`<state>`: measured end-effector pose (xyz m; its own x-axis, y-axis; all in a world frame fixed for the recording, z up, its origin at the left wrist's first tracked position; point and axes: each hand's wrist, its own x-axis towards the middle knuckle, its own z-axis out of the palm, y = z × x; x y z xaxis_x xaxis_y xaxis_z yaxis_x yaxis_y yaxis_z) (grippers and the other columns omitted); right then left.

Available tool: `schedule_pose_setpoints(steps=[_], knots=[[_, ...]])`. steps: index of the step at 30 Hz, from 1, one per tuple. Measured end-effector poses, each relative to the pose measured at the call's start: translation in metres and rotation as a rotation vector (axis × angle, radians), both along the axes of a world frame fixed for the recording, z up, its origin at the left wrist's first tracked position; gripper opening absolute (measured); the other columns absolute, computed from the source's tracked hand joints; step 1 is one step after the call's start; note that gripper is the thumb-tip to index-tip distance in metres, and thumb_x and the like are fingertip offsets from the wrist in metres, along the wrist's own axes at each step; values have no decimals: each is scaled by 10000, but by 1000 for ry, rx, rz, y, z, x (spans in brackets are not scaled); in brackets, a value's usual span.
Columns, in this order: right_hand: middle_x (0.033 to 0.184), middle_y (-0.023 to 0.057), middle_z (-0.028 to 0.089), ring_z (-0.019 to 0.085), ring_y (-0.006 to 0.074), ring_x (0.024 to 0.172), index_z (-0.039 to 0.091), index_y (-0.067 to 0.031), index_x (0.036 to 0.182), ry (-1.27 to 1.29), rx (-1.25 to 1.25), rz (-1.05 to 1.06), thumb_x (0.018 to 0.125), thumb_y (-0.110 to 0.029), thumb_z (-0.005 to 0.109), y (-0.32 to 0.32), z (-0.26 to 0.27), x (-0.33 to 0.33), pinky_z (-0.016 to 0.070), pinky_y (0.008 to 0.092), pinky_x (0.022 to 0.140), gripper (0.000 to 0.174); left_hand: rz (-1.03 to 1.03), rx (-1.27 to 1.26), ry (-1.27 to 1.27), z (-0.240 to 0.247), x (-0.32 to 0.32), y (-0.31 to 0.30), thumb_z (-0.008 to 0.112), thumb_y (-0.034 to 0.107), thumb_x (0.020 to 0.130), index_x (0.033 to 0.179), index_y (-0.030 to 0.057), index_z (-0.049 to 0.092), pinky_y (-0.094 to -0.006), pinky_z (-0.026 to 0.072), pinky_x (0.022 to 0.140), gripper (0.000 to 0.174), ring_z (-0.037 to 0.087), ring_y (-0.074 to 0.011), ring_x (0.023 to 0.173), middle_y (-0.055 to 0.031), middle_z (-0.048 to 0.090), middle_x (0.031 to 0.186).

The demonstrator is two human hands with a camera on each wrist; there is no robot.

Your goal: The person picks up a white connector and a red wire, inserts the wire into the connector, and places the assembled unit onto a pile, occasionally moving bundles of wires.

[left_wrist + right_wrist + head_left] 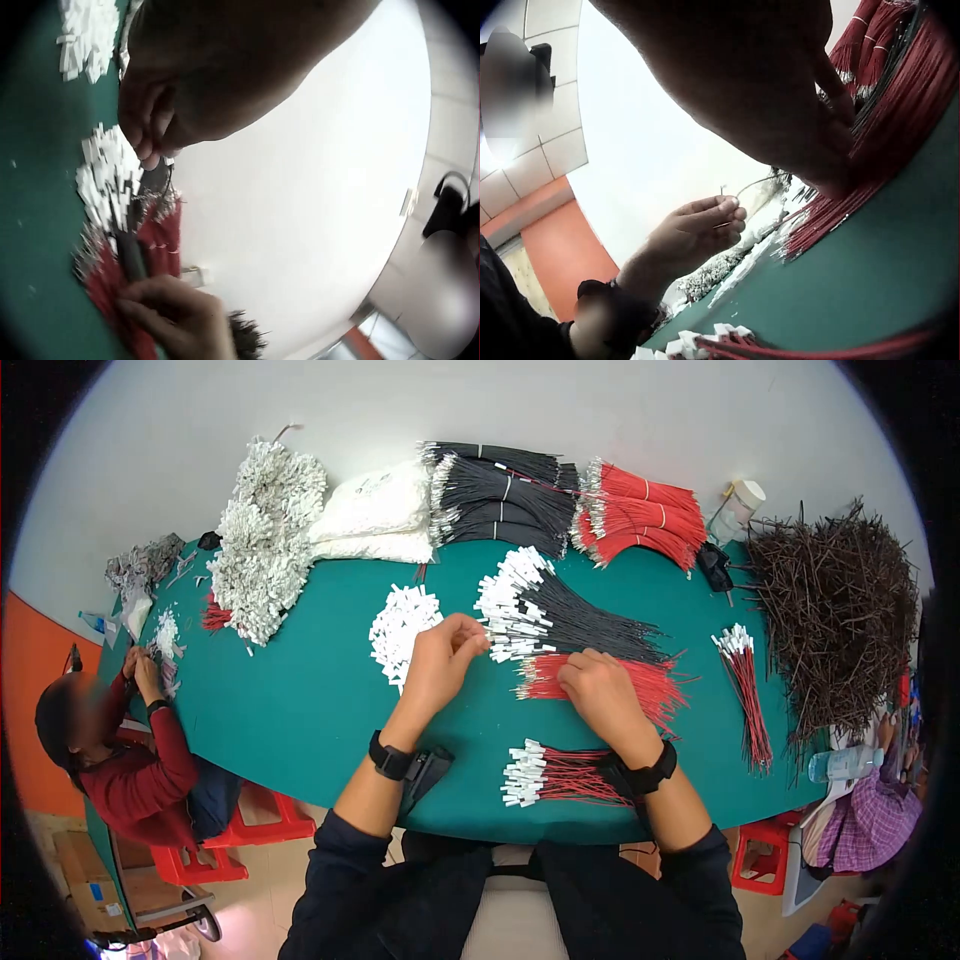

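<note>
My left hand point(443, 660) pinches a thin dark wire point(759, 184) with a small white connector point(169, 160) near the fingertips. It is between a pile of white connectors point(405, 625) and a fan of black wires point(590, 622) with white connector ends. To the right, my right hand point(603, 690) is over the loose red wires point(545, 678), thumb and fingers curled in at them. Its fingertips are in shadow in the right wrist view. Close to me lies a bundle of red and dark wires point(575, 775) with white connectors.
Along the back lie white connector-ended wires point(265, 530), white bags point(375, 510), tied black wires point(510, 500) and tied red wires point(650, 515). A brown tangled heap point(835, 610) stands right, near a small red bundle point(742, 700). Another person point(130, 760) sits at the left.
</note>
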<state>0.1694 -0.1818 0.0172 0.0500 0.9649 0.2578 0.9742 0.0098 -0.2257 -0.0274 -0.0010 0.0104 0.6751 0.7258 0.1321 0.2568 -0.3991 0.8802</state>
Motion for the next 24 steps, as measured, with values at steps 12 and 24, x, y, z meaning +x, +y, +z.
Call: schedule_pose_setpoints(steps=[12, 24], knots=[[895, 122, 708, 684, 268, 774, 686, 20, 921, 556, 169, 2, 893, 9, 715, -15, 32, -2, 542, 361, 682, 42, -47, -750, -412, 27, -7, -35, 708, 57, 975, 1082, -21, 726, -249, 552, 788, 134, 686, -112, 858, -73, 753, 962], [801, 73, 699, 634, 122, 706, 736, 24, 924, 727, 406, -80, 863, 21, 769, -15, 83, -46, 451, 245, 583, 70, 22, -533, -469, 48, -10, -68, 746, -21, 922, 1093, -30, 745, -248, 565, 810, 172, 709, -117, 893, -86, 760, 1007]])
